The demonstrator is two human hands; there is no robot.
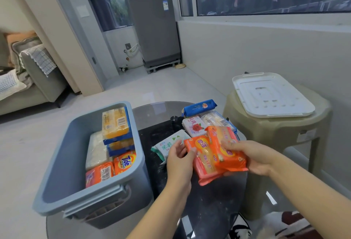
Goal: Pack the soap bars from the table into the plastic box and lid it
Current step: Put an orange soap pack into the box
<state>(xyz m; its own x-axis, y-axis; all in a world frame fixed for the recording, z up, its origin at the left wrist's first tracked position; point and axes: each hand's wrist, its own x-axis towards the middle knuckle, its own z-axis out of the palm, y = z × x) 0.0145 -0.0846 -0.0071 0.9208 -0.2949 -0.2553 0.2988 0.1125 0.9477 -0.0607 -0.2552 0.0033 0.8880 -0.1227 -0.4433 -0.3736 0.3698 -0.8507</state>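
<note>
A grey-blue plastic box stands on the left of the round glass table. Inside lie several wrapped soap bars, among them a yellow bar and an orange Tide bar. Just above the table, my right hand grips an orange soap pack. My left hand holds the edge of a second orange pack beneath it. On the table behind lie a green-and-white bar, a rose-printed bar, a clear-wrapped bar and a blue bar.
The box's white lid lies flat on a beige plastic stool to the right of the table. A sofa stands far left and a grey washing machine at the back. Pale floor surrounds the table.
</note>
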